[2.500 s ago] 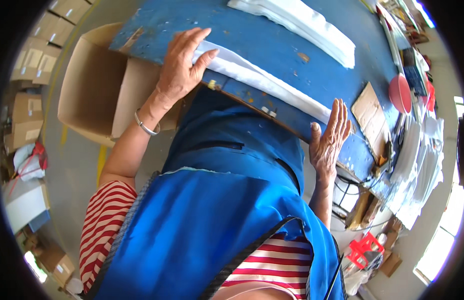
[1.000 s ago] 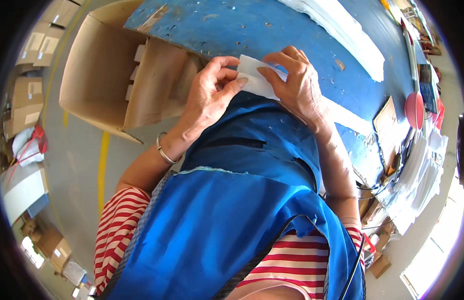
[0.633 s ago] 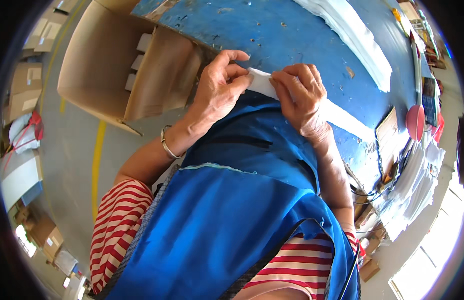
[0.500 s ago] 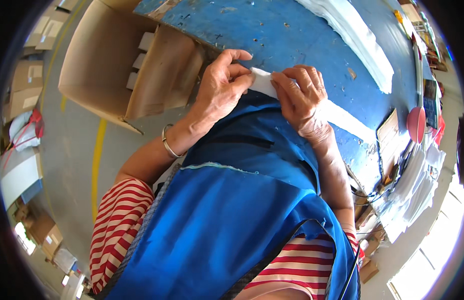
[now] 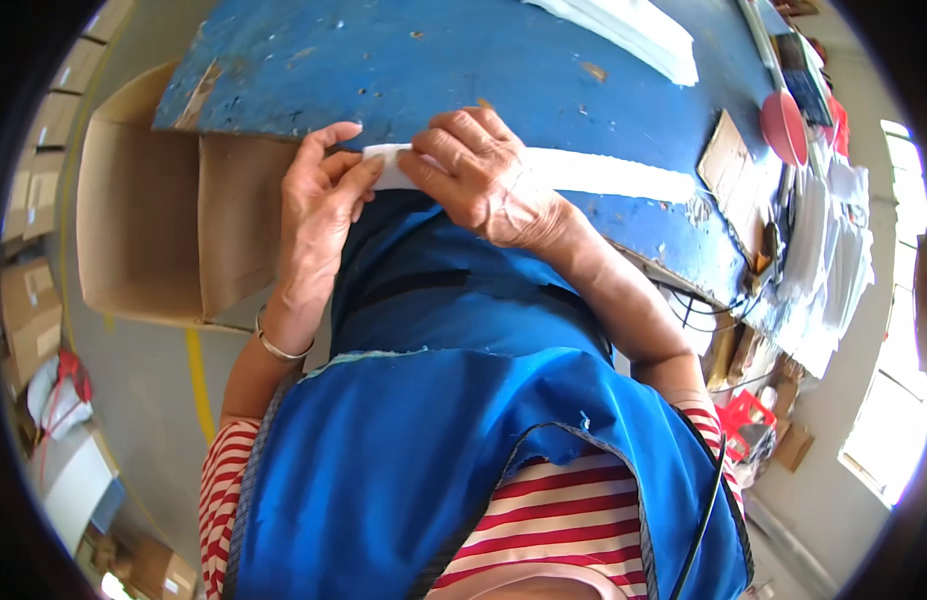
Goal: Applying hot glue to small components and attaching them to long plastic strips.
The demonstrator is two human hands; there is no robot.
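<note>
A long white strip [image 5: 603, 175] lies along the near edge of the worn blue table [image 5: 463, 70]. My left hand [image 5: 321, 210] pinches the strip's left end between thumb and fingers. My right hand [image 5: 483, 175] presses down on the strip just beside it, fingers curled over the same end. The two hands almost touch. A silver bangle sits on my left wrist. My blue apron fills the lower middle of the view.
An open cardboard box [image 5: 153, 230] stands on the floor left of the table. A pile of white strips [image 5: 633, 25] lies at the table's far side. A red round object [image 5: 785, 125], brown card [image 5: 723, 160] and stacked white sheets [image 5: 833, 260] crowd the right end.
My hands came together from the table edge onto the left end of the white strip. The view has shifted slightly; both hands now grip closer to the strip's end.
</note>
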